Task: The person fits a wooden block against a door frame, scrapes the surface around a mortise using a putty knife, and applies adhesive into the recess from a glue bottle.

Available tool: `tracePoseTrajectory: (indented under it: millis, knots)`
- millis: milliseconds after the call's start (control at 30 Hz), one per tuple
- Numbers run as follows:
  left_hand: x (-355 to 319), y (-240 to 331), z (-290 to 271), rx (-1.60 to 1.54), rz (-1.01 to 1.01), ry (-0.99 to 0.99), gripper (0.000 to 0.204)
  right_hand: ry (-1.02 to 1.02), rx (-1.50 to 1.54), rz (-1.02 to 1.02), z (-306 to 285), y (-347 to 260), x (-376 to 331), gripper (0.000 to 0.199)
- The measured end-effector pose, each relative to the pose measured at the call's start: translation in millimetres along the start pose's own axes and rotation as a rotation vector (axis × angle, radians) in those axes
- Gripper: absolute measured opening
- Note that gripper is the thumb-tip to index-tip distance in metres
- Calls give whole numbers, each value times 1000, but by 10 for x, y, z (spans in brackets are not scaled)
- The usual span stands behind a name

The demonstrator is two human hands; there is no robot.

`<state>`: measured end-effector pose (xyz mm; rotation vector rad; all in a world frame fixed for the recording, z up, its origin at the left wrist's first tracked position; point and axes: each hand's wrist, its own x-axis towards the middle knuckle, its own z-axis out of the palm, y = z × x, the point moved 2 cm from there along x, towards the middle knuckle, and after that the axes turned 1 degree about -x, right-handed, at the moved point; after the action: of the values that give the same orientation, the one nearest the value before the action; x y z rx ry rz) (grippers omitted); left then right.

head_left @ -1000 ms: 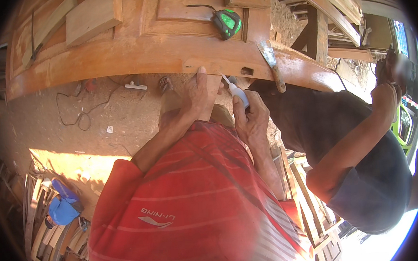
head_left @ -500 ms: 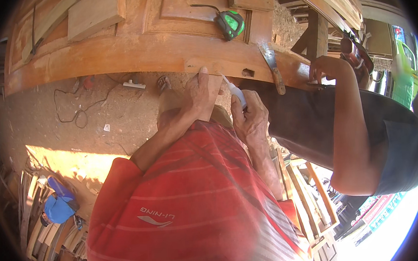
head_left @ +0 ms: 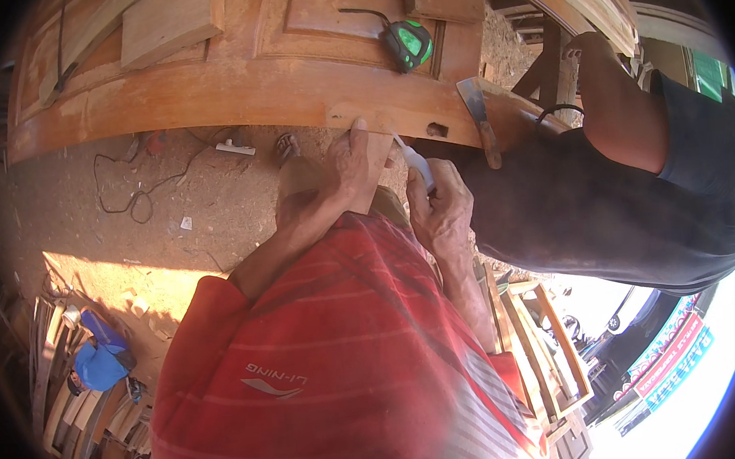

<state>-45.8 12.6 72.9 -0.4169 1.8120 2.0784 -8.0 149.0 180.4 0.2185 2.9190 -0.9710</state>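
Observation:
My right hand (head_left: 442,204) is wrapped round a small white squeeze bottle (head_left: 418,164) with a narrow nozzle. The nozzle tip points at the near edge of a brown wooden door (head_left: 208,96), just right of my left hand. My left hand (head_left: 348,163) grips a flat tan piece of wood (head_left: 374,163), thumb on top at the door's edge and fingertips showing on its right side. A dark rectangular hole (head_left: 437,130) is cut in the door edge to the right of the nozzle.
On the door lie a green and black tape measure (head_left: 409,45), wood blocks (head_left: 172,27) and a putty knife (head_left: 480,120) overhanging the near edge. A co-worker's arm (head_left: 621,105) and dark-clothed body are close on the right. A cable (head_left: 140,197) lies on the floor.
The co-worker on the right has shifted, their arm moving farther away from me and their hand leaving the door's edge. My hands and the bottle are nearly unchanged.

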Motion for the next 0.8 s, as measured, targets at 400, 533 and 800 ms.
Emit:
tracePoseTrajectory:
  millis: [400,533,800]
  knots:
    - [-34,-109,77,195,215,56,61,-41,978,422,20,225,58,32]
    - [-18,-132,7,100,181,45,57,-60,1149,405,39,234,80,31]
    - [3,-100,-23,-96,48,32,53,-121,1387,364,24,162,151,29]
